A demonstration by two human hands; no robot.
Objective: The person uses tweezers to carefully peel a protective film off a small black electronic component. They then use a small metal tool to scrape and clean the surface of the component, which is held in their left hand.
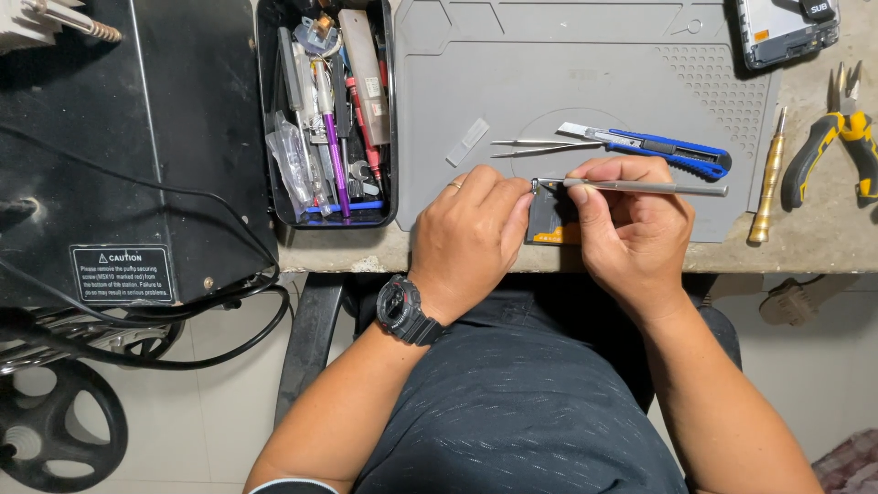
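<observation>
My left hand (471, 229), with a ring and a black wristwatch, grips the left side of a small dark flat part with an orange edge (551, 220) at the near edge of the grey work mat (585, 82). My right hand (631, 229) pinches a slim metal tool (654, 188) that lies level, its tip touching the top left corner of the part. Both hands hide much of the part.
A blue utility knife (658, 146) and metal tweezers (540, 144) lie just beyond the hands. A black tray of tools (329, 110) sits left, a black machine (119, 146) further left. A brass screwdriver (766, 178), yellow pliers (837, 137) and an opened phone (786, 27) lie right.
</observation>
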